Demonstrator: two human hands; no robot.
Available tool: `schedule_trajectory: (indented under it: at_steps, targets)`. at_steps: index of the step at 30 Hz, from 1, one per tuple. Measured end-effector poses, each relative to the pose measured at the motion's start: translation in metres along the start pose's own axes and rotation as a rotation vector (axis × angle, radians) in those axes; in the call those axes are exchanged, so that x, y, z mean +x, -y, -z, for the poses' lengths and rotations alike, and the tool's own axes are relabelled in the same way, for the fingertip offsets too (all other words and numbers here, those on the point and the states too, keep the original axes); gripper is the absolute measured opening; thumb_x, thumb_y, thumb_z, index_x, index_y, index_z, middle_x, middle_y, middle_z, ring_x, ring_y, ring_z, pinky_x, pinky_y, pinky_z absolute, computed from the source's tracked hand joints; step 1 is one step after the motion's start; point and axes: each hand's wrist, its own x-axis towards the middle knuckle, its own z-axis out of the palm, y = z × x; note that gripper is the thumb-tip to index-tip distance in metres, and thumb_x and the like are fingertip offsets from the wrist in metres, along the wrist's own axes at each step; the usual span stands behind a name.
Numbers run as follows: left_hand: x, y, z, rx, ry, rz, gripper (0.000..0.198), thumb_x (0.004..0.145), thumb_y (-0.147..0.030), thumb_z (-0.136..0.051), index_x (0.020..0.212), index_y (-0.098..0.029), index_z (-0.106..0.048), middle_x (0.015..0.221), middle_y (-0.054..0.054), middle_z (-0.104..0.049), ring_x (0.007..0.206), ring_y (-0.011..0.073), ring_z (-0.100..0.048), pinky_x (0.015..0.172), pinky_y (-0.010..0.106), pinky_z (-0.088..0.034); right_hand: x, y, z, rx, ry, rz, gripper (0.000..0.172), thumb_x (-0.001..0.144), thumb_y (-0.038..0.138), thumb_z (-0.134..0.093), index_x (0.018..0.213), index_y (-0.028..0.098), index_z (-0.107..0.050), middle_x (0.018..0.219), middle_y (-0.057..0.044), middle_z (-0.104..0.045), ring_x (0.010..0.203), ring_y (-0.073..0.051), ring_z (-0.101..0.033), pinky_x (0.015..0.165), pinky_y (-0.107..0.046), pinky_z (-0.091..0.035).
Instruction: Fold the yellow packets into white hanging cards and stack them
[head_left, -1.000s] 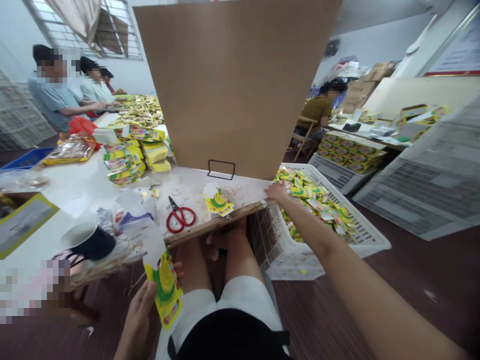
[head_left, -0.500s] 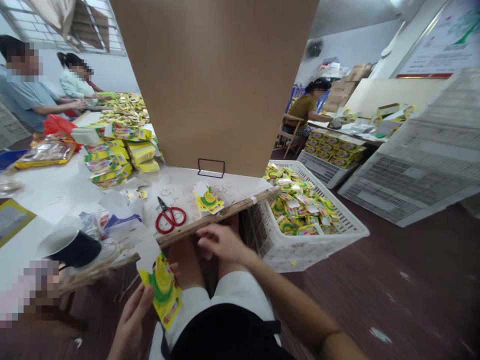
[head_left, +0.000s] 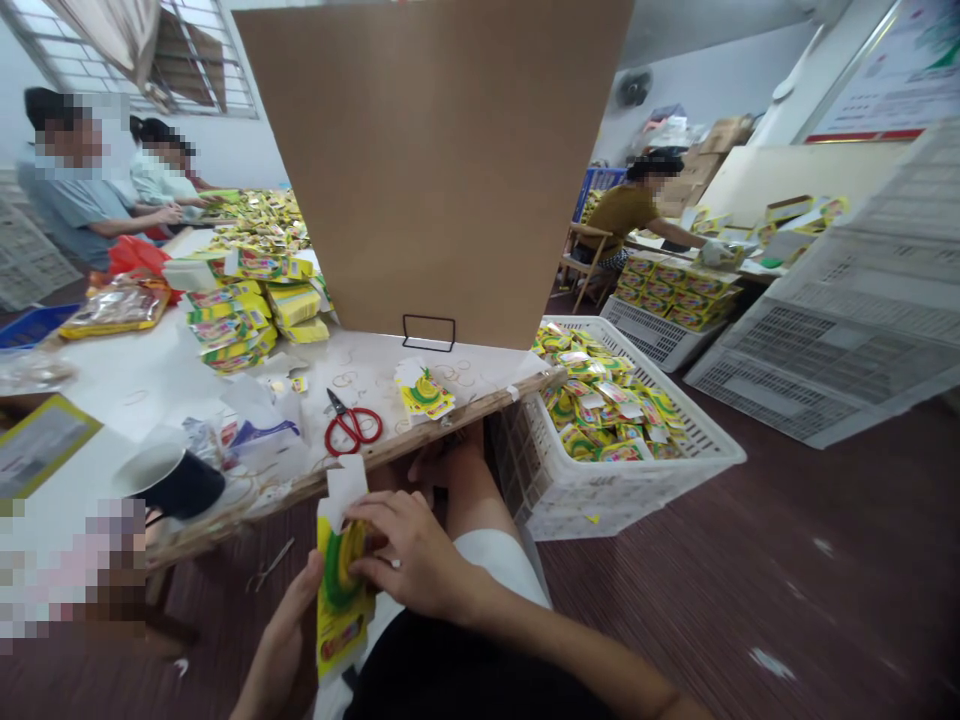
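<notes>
Over my lap, my left hand [head_left: 289, 625] grips a yellow-and-green printed carton [head_left: 341, 590], a flat one with a white flap sticking up at its top. My right hand [head_left: 416, 555] reaches across to the same carton, its fingers curled onto the upper right edge, just below the flap. Whether more cartons lie behind it is hidden. On the table ahead are red-handled scissors [head_left: 352, 428], blades partly apart. To their right lies another yellow carton piece [head_left: 424, 390] near the wooden table edge [head_left: 480, 405].
A tall brown board [head_left: 450, 180] stands on the table. Right of the table, a white crate [head_left: 637, 490] is full of yellow packs. Stacked yellow cartons [head_left: 232, 325] and a dark cup [head_left: 176, 485] stand left. Several co-workers sit at tables beyond.
My right hand has moved left from beside the table edge onto the carton. The carton now stands more upright in my left hand. The view has shifted slightly.
</notes>
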Motion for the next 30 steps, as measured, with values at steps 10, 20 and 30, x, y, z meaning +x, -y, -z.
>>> schedule_trajectory:
  at_steps: [10,20,30]
  targets:
    - [-0.009,0.003,0.000,0.187,-0.007,-0.166,0.059,0.052,-0.039,-0.084,0.104,-0.017,-0.067,0.082,0.007,-0.075,0.082,0.0267,-0.070,0.061,0.027,-0.057,0.000,0.003,-0.007,0.259,-0.220,-0.068,0.021,0.078,0.025,-0.064,0.097,0.018,-0.058,0.097,-0.005,-0.053,0.089,-0.017,-0.051,0.079,-0.029,-0.043]
    - [0.007,0.008,0.008,0.275,0.055,-0.242,0.049,0.064,-0.042,-0.077,0.101,-0.014,-0.061,0.081,0.006,-0.074,0.074,0.0252,-0.070,0.059,0.028,-0.055,-0.010,-0.007,-0.028,0.396,-0.196,-0.339,0.027,0.085,0.037,-0.055,0.074,0.013,-0.061,0.065,0.001,-0.049,0.059,-0.009,-0.040,0.054,-0.022,-0.034]
    - [-0.010,-0.006,-0.004,0.418,0.087,-0.447,0.085,0.064,-0.029,-0.078,0.132,-0.026,-0.027,0.099,0.009,-0.070,0.091,0.0289,-0.067,0.071,0.037,-0.056,-0.008,-0.011,-0.017,0.649,-0.298,-0.298,0.037,0.082,0.030,-0.060,0.116,0.020,-0.047,0.088,-0.003,-0.062,0.076,-0.014,-0.058,0.066,-0.024,-0.046]
